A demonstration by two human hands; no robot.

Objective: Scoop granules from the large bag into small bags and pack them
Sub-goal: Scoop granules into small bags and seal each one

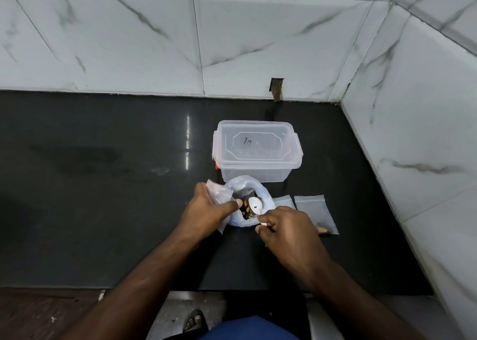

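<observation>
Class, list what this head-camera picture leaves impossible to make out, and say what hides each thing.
- Spoon handle: covered by the right hand.
- Amount of granules: hidden by the large bag walls.
- Small bag contents: left hand covers it.
- Brown object: under a flat small bag.

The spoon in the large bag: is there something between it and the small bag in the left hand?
Nothing visible stands in the way. The spoon, held by the right hand, sits in the open large bag. The left hand holds the small bag right beside that opening.
</observation>
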